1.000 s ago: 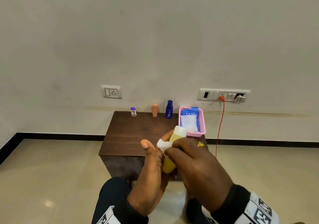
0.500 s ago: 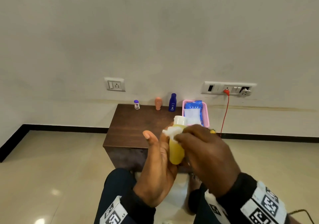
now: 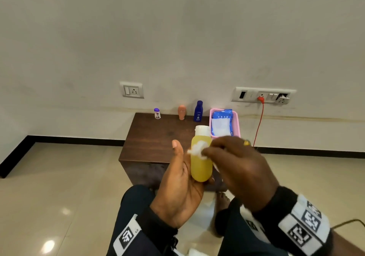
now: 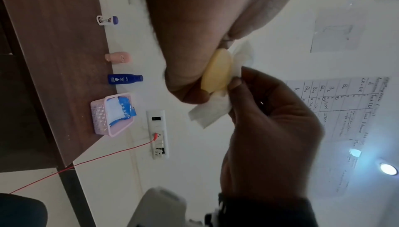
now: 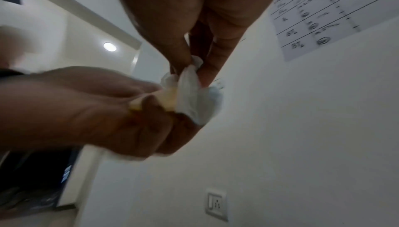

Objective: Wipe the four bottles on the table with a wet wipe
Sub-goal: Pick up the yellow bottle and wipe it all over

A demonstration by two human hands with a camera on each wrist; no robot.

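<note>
My left hand (image 3: 182, 174) grips a yellow bottle (image 3: 201, 165) with a white cap, held upright in the air in front of the table. My right hand (image 3: 235, 167) pinches a crumpled white wet wipe (image 3: 198, 149) and presses it on the bottle's upper side. In the left wrist view the bottle's yellow base (image 4: 217, 72) shows, with the wipe (image 4: 212, 111) hanging beside it. In the right wrist view the wipe (image 5: 194, 94) is bunched between thumb and fingers. A small purple-capped bottle (image 3: 157, 113), a peach bottle (image 3: 181, 112) and a dark blue bottle (image 3: 198, 111) stand along the table's back edge.
The dark wooden table (image 3: 158, 137) stands against the wall. A pink basket (image 3: 236, 125) holding a blue wipes pack (image 3: 221, 123) sits at its back right. A red cable (image 3: 258, 123) hangs from the wall socket. My knees are below my hands.
Both hands have lifted the yellow bottle higher. The right hand's wipe has slid along the bottle's upper part, near the cap.
</note>
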